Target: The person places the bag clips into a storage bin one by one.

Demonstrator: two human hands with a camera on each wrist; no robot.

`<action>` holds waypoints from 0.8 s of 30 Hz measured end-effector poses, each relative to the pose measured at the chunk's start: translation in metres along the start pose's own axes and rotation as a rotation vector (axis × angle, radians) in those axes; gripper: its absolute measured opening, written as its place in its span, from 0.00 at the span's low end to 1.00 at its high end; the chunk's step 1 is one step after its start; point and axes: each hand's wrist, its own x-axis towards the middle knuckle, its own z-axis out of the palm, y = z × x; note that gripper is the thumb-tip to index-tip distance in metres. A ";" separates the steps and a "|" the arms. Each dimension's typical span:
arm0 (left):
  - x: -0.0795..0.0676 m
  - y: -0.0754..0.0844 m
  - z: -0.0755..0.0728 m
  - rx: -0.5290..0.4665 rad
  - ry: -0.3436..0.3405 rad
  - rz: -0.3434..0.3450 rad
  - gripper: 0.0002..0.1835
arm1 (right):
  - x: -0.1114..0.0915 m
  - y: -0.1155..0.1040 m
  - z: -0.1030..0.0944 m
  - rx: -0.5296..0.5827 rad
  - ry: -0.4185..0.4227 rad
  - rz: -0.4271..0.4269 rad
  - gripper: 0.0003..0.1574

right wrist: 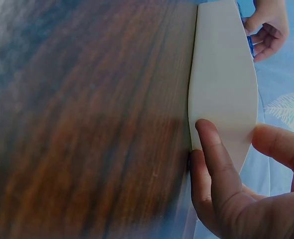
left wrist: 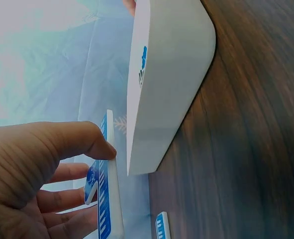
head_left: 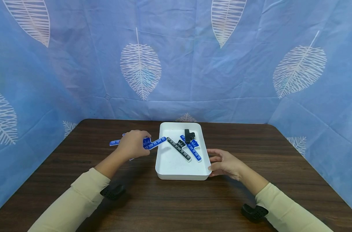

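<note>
My left hand (head_left: 134,145) is left of a white tray (head_left: 176,170), pinching a blue clip (head_left: 155,142) with a piano-key pattern between thumb and fingers. The left wrist view shows the thumb on the long bar of this clip (left wrist: 104,199), above the table. Another blue clip (head_left: 115,142) lies behind the hand, partly hidden by it. My right hand (head_left: 226,162) touches the tray's near right side. In the right wrist view its fingers (right wrist: 216,154) lie along the outer wall, with the thumb by the rim.
Inside the tray lie a black piano-key clip (head_left: 178,149), a blue one (head_left: 194,152) and another black clip (head_left: 189,136) resting partly over the blue one. A dark wooden table (head_left: 176,206) carries everything. Behind it hangs a blue cloth (head_left: 176,74) with white leaf prints.
</note>
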 end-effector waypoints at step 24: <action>0.027 0.038 0.018 0.001 -0.065 -0.069 0.31 | -0.003 0.000 0.001 -0.003 0.004 -0.011 0.52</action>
